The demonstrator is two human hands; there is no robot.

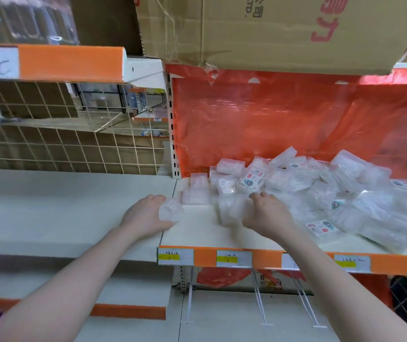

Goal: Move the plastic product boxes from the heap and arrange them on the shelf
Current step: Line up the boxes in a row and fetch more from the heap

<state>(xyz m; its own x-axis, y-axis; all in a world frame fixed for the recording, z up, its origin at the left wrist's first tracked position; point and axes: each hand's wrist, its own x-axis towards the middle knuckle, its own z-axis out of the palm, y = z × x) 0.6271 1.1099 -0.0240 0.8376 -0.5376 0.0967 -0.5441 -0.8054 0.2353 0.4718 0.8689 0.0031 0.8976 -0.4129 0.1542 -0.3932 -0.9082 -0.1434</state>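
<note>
A heap of clear plastic product boxes (333, 191) lies on the right part of the white shelf (197, 233), against an orange plastic backing. My left hand (145, 215) grips one clear box (171, 210) at the shelf's left end. Just behind it, two or three boxes (196, 190) stand arranged in the back left corner. My right hand (266, 212) is curled round another clear box (232, 208) at the heap's left edge.
A big cardboard carton (284, 28) sits on the shelf above. The shelf's front rail (266, 261) is orange with price labels. Left lies a lower white shelf (61, 208) with a wire grid (61, 144) behind it. Wire hooks (259, 299) hang below.
</note>
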